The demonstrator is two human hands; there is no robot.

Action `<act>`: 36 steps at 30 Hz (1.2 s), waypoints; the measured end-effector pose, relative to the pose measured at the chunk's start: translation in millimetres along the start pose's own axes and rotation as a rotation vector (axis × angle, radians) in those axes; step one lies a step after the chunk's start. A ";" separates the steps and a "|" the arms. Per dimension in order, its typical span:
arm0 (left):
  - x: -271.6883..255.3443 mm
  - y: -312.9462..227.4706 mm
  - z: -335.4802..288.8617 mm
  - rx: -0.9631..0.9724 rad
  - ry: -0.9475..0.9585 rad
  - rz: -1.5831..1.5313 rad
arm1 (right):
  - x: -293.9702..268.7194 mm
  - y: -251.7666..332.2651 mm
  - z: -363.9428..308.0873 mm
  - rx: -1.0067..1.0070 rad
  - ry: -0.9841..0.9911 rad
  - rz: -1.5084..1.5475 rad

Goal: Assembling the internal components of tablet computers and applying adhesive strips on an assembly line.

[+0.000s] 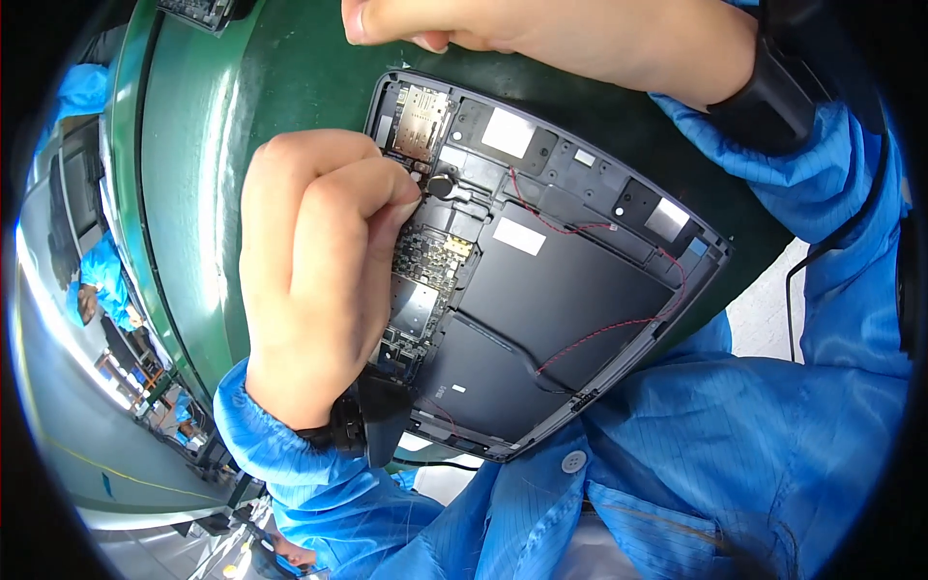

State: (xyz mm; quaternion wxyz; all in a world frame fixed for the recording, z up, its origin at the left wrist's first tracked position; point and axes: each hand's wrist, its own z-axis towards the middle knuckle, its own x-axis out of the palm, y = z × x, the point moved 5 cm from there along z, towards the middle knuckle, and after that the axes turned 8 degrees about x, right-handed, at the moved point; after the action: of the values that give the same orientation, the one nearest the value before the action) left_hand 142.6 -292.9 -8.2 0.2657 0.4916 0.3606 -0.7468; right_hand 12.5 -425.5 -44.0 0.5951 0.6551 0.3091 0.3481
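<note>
An opened tablet lies on the green work surface, its inside facing up. It shows a large dark battery, a circuit board along the left side and thin red-and-black wires. My left hand rests over the board edge. Its thumb and forefinger are pinched together beside a small round black part, and what lies between them is hidden. Above the tablet's far edge, my right hand has its fingers curled together, partly cut off by the frame's top, so I cannot make out what they hold.
A green work mat spreads under and around the tablet. Another circuit board sits at the far left corner. Black bands circle both my wrists, and a dark cable hangs on the right. Other people in blue work at the left.
</note>
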 end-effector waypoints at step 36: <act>14.8 -77.3 -74.7 -0.262 -0.230 -0.074 | 50.2 54.0 -40.4 -0.116 0.129 -1.343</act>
State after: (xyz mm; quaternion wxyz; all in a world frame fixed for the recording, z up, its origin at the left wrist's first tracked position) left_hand 119.5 -187.6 -19.7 0.3393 0.3504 0.4397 -0.7541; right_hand 7.2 -366.9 16.2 0.6969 0.2658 0.6647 -0.0428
